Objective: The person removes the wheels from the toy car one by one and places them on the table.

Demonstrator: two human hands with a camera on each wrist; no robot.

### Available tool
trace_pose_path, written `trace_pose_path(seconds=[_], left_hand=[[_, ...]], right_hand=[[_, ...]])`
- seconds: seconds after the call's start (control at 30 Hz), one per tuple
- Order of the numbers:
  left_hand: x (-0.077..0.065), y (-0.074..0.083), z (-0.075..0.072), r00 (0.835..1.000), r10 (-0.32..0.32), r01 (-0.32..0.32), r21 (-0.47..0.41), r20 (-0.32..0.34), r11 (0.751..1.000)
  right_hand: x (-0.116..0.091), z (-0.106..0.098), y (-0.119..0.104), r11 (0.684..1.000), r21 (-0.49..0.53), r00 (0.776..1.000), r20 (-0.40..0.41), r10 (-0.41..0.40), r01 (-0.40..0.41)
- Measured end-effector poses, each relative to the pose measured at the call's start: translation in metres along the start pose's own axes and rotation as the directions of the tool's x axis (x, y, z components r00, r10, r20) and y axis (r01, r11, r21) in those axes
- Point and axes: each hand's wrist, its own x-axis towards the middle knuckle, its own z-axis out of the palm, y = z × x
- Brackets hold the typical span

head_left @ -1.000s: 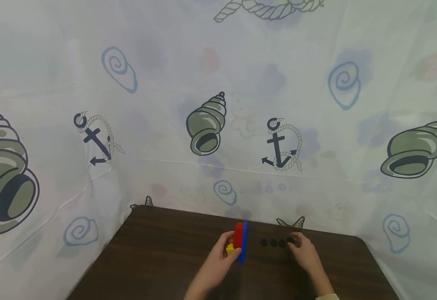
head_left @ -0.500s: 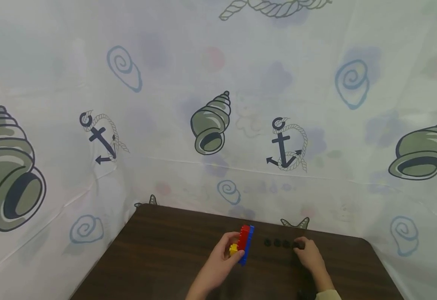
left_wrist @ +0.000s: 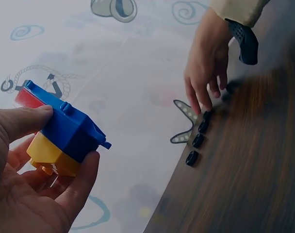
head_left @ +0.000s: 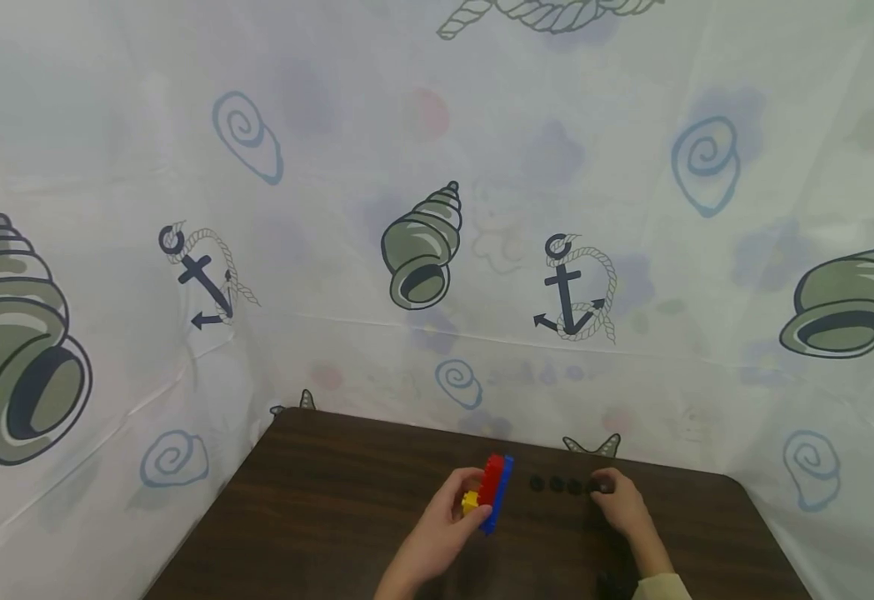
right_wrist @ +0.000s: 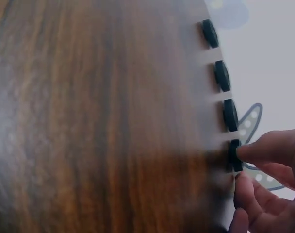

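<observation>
My left hand (head_left: pixel 440 517) grips a toy made of joined plastic pieces (head_left: pixel 492 492), raised above the table. In the left wrist view the toy shows a blue base (left_wrist: pixel 70 126) with small pegs, a yellow block (left_wrist: pixel 50 154) and a red part (left_wrist: pixel 28 98). The thumb presses on the blue side and fingers support the yellow end. At the back of the table, small black wheels (head_left: pixel 556 483) stand in a row. My right hand (head_left: pixel 624 504) pinches the row's rightmost wheel (right_wrist: pixel 235 155) between its fingertips; the wheel is partly covered in the head view.
The dark brown wood table (head_left: pixel 317 492) ends just behind the wheels. A pale cloth (head_left: pixel 332 208) printed with shells and anchors hangs behind and at the sides. Something dark (head_left: pixel 612 583) shows beside the right forearm, too dim to identify.
The toy in my left hand has tilted so its top leans to the right. My right hand stays at the row's right end. The head view has shifted slightly.
</observation>
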Motion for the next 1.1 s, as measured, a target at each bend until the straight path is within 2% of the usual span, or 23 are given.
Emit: trace_pose_path(seconds=[0.17, 0.23, 0.3, 0.33, 0.4, 0.5, 0.57, 0.7, 0.8, 0.83, 0.9, 0.97, 1.03, 1.1], left_hand=[[0.0, -0.002, -0.003, 1.0, 0.006, -0.005, 0.052, -0.018, 0.999], [0.001, -0.002, -0.004, 0.999, 0.016, -0.012, 0.128, -0.034, 0.992], [0.003, -0.002, -0.005, 0.997, 0.047, -0.031, 0.25, -0.057, 0.968], [0.005, -0.001, -0.005, 0.995, 0.07, -0.043, 0.324, -0.072, 0.945], [0.008, -0.001, -0.007, 0.987, 0.122, -0.059, 0.475, -0.102, 0.878], [0.014, -0.003, -0.01, 0.971, 0.193, -0.06, 0.645, -0.138, 0.762], [0.018, -0.005, -0.011, 0.961, 0.229, -0.053, 0.715, -0.152, 0.697], [0.029, -0.011, -0.015, 0.943, 0.307, -0.059, 0.841, -0.129, 0.537], [0.04, -0.017, -0.018, 0.932, 0.353, -0.082, 0.908, -0.076, 0.412], [0.044, -0.019, -0.019, 0.932, 0.358, -0.09, 0.919, -0.058, 0.383], [0.052, -0.024, -0.02, 0.931, 0.365, -0.109, 0.934, -0.025, 0.341], [0.059, -0.031, -0.021, 0.933, 0.361, -0.131, 0.94, 0.009, 0.315], [0.067, -0.037, -0.023, 0.936, 0.35, -0.152, 0.94, 0.038, 0.307], [0.075, -0.043, -0.026, 0.938, 0.34, -0.172, 0.934, 0.059, 0.313]], right_hand=[[-0.006, -0.003, -0.009, 0.999, 0.04, 0.998, -0.061, 0.02, -0.017], [-0.011, -0.006, -0.022, 0.998, 0.063, 0.996, -0.085, 0.009, -0.003], [-0.017, -0.007, -0.041, 0.995, 0.092, 0.993, -0.112, -0.029, 0.039], [-0.02, -0.007, -0.052, 0.991, 0.109, 0.99, -0.129, -0.064, 0.079], [-0.026, -0.005, -0.076, 0.972, 0.149, 0.976, -0.145, -0.16, 0.182], [-0.037, 0.003, -0.109, 0.923, 0.184, 0.939, -0.13, -0.319, 0.339], [-0.045, 0.007, -0.127, 0.888, 0.18, 0.907, -0.087, -0.413, 0.422], [-0.052, 0.014, -0.155, 0.841, 0.036, 0.841, 0.003, -0.54, 0.54], [-0.048, 0.021, -0.168, 0.781, -0.141, 0.793, 0.084, -0.603, 0.608], [-0.046, 0.025, -0.17, 0.758, -0.195, 0.782, 0.114, -0.613, 0.623], [-0.04, 0.034, -0.173, 0.711, -0.295, 0.767, 0.165, -0.62, 0.639], [-0.035, 0.043, -0.172, 0.679, -0.363, 0.765, 0.197, -0.613, 0.637], [-0.029, 0.051, -0.17, 0.676, -0.389, 0.775, 0.212, -0.595, 0.626], [-0.023, 0.057, -0.169, 0.692, -0.39, 0.791, 0.218, -0.572, 0.607]])
